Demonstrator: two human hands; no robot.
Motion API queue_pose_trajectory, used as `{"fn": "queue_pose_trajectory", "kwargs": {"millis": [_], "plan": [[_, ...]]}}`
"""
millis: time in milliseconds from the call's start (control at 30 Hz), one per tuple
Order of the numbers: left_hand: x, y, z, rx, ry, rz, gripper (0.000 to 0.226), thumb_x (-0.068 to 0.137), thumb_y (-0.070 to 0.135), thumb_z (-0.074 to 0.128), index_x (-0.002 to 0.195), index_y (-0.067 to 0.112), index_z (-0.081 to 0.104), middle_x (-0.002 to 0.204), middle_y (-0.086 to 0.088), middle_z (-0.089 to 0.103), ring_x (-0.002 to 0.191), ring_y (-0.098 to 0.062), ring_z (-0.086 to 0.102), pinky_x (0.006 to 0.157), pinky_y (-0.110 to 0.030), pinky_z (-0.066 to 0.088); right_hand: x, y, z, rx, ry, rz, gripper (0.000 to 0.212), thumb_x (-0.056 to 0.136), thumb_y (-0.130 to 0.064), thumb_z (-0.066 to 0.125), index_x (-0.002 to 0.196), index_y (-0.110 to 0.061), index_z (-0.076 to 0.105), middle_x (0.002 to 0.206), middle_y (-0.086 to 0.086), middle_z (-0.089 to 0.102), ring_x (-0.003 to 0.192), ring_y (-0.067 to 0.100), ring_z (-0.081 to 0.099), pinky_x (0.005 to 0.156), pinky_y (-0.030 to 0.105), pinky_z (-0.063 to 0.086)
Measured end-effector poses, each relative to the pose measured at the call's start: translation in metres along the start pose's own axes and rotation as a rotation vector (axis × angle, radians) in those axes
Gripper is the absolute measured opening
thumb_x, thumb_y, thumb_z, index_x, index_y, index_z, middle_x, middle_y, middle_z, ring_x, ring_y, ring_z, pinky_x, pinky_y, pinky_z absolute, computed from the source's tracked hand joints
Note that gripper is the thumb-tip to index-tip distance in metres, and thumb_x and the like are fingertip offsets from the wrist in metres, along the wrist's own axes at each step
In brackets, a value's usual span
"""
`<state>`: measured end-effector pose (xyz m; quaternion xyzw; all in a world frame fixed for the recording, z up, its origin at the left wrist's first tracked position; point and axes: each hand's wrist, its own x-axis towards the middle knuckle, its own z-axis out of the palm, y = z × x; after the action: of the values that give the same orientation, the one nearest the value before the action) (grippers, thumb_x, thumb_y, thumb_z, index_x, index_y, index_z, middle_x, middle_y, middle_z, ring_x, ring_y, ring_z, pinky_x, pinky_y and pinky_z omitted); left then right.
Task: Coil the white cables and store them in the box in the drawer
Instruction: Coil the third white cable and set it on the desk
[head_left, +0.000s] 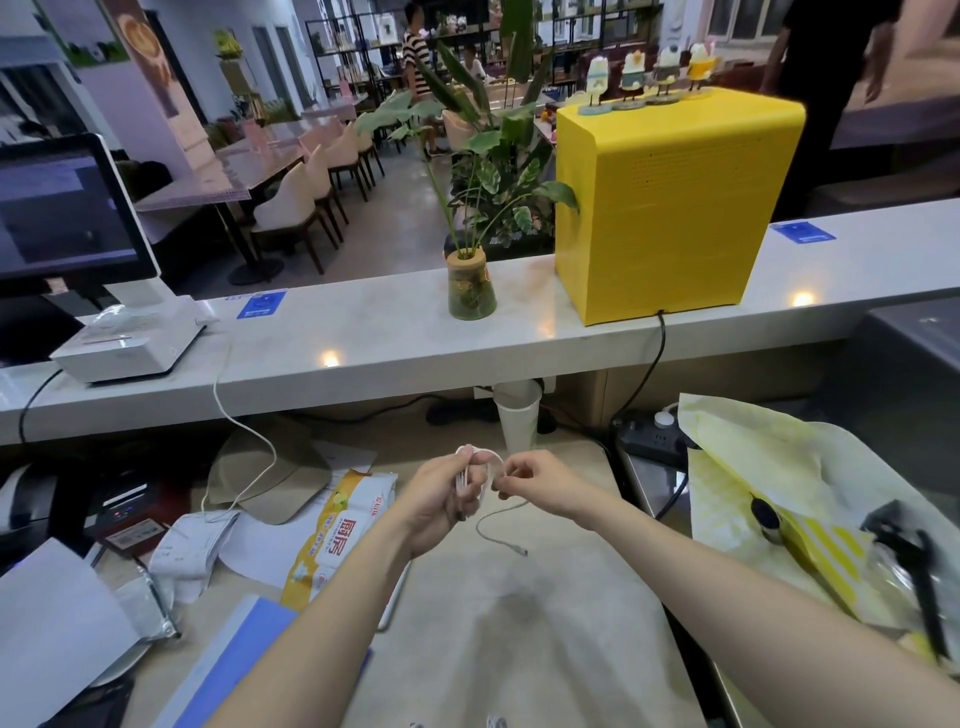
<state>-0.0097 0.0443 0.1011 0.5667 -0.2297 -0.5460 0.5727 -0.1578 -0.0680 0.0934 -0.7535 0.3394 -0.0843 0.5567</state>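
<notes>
Left hand (441, 493) fingers hold the coiled white cable (480, 467) above the beige surface (545, 597); right hand (530, 475) fingers pinch its loose tail. Bare room under the cable. Paper cup (517, 421) stands just behind, towel pack (337, 535) left, yellow bag (769, 499) right.

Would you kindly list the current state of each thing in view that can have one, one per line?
white cable: partly coiled, loops held in the left hand, tail with plug hanging loose.
left hand: grips the coil.
right hand: pinches the cable beside the coil.
paper cup: upright under the counter ledge.
monitor: switched on.
plant vase: upright on the counter.
yellow box: closed, black cord plugged in.
</notes>
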Motion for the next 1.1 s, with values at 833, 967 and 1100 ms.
{"fn": "queue_pose_trajectory", "kwargs": {"millis": [833, 967, 1100], "plan": [[0.014, -0.018, -0.002, 0.336, 0.206, 0.109, 0.032, 0.108, 0.033, 0.039, 0.101, 0.012, 0.062, 0.12, -0.001, 0.071, 0.117, -0.016, 0.064, 0.108, -0.044, 0.046, -0.007, -0.005, 0.017, -0.255, -0.169, -0.051, 0.016, 0.082, -0.032, 0.068, 0.082, -0.017, 0.076, 0.076, -0.006, 0.071, 0.065, 0.003, 0.056, 0.062, 0.023, 0.041], [0.013, -0.026, -0.008, 0.478, 0.2, 0.135, 0.031, 0.109, 0.037, 0.034, 0.103, 0.017, 0.057, 0.114, -0.001, 0.069, 0.103, -0.007, 0.069, 0.092, -0.032, 0.055, -0.007, -0.013, 0.008, -0.083, -0.216, -0.083, 0.01, 0.083, -0.017, 0.072, 0.084, -0.008, 0.076, 0.074, -0.001, 0.068, 0.066, 0.006, 0.06, 0.062, 0.014, 0.046], [0.01, -0.028, -0.01, 0.589, 0.174, 0.143, 0.036, 0.108, 0.038, 0.03, 0.103, 0.011, 0.054, 0.102, -0.009, 0.072, 0.076, -0.008, 0.074, 0.069, -0.027, 0.054, -0.006, -0.02, -0.001, 0.069, -0.199, -0.08, 0.009, 0.084, -0.016, 0.072, 0.083, -0.008, 0.076, 0.076, 0.002, 0.067, 0.073, 0.017, 0.056, 0.067, 0.026, 0.049]]}}
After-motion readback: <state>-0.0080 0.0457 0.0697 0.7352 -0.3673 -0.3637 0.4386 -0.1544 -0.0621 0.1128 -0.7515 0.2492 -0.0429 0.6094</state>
